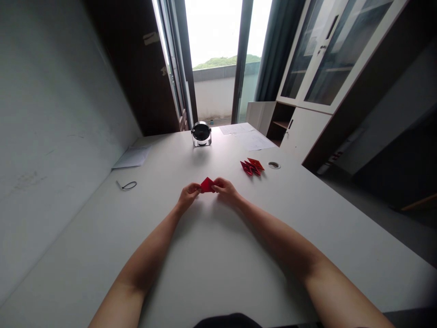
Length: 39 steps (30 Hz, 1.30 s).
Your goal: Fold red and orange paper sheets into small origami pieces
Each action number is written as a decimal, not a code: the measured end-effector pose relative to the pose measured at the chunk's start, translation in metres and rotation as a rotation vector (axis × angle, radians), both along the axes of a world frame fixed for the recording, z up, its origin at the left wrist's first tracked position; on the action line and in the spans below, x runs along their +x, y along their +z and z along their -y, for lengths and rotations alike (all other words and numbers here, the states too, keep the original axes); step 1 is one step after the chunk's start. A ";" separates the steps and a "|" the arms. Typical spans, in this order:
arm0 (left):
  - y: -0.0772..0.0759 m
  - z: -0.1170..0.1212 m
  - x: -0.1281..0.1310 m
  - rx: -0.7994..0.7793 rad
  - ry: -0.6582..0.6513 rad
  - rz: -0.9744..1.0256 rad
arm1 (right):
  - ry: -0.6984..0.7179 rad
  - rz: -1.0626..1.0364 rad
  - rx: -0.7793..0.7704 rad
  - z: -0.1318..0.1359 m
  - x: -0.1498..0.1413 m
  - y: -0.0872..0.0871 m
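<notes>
A small piece of folded red paper (206, 185) is held between my two hands above the middle of the white table (218, 255). It comes to a point at the top and has a flat lower edge. My left hand (190, 193) pinches its left corner, and my right hand (224, 187) grips the right corner with thumb and fingers. Part of each corner is hidden by the fingertips. Beyond my right hand lies a group of several folded red and orange-red paper pieces (251, 167), set close together.
A round black-faced device on a metal stand (201, 133) is at the far edge. Paper sheets (254, 140) lie at the back right, others (132, 156) by the left wall. A black looped cord (129, 185) rests at left; a cable hole (273, 165) is at right.
</notes>
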<state>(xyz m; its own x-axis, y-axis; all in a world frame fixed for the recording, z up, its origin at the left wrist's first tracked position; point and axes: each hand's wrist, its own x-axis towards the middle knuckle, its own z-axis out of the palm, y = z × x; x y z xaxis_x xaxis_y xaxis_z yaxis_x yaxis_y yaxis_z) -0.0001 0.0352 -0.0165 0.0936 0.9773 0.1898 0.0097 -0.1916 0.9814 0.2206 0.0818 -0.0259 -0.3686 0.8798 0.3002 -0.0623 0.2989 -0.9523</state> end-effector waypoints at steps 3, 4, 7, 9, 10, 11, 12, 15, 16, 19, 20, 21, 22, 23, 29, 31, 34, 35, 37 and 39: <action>0.002 0.001 0.001 -0.007 -0.032 0.007 | 0.013 -0.031 -0.012 -0.001 -0.002 -0.001; 0.003 0.002 0.001 -0.008 -0.042 0.006 | 0.014 -0.029 -0.012 -0.001 -0.002 -0.001; 0.002 0.002 0.001 -0.010 -0.061 -0.008 | -0.006 0.023 0.007 -0.001 -0.002 0.000; 0.000 0.002 0.002 -0.011 -0.068 -0.019 | -0.039 0.078 0.029 -0.001 -0.002 -0.001; -0.002 0.001 0.002 -0.015 -0.070 -0.028 | -0.052 0.102 0.039 0.000 -0.002 -0.001; -0.004 0.001 0.002 -0.019 -0.073 -0.035 | -0.057 0.121 0.046 0.000 -0.002 -0.001; -0.005 0.000 0.002 -0.024 -0.076 -0.039 | -0.054 0.134 0.051 0.000 -0.002 -0.001; -0.008 0.000 0.003 -0.038 -0.088 -0.029 | -0.026 0.171 0.071 0.002 -0.003 -0.001; -0.009 0.000 0.003 -0.040 -0.086 -0.025 | -0.022 0.191 0.085 0.003 -0.003 0.000; -0.007 0.000 0.003 -0.046 -0.057 -0.041 | -0.035 0.267 0.129 0.007 -0.003 0.003; -0.006 0.001 0.003 -0.048 -0.047 -0.052 | -0.040 0.287 0.139 0.008 -0.004 0.004; -0.005 0.002 0.003 -0.049 -0.042 -0.062 | -0.041 0.304 0.148 0.009 -0.004 0.005; -0.004 0.002 0.003 -0.047 -0.038 -0.072 | -0.036 0.319 0.156 0.011 -0.004 0.006; -0.003 0.003 0.003 -0.041 -0.036 -0.086 | -0.027 0.331 0.162 0.012 -0.004 0.007; 0.003 0.007 0.005 0.042 0.027 -0.246 | 0.015 0.404 0.189 0.016 -0.006 0.009; 0.006 0.009 0.004 0.059 0.052 -0.290 | 0.025 0.421 0.202 0.017 -0.006 0.009; 0.009 0.010 0.005 0.078 0.070 -0.351 | 0.016 0.447 0.203 0.018 -0.007 0.009; 0.010 0.011 0.005 0.081 0.074 -0.367 | 0.008 0.453 0.202 0.019 -0.007 0.010; 0.012 0.012 0.006 0.081 0.079 -0.392 | -0.005 0.464 0.205 0.019 -0.007 0.010; 0.013 0.012 0.007 0.088 0.071 -0.410 | -0.010 0.473 0.217 0.019 -0.007 0.011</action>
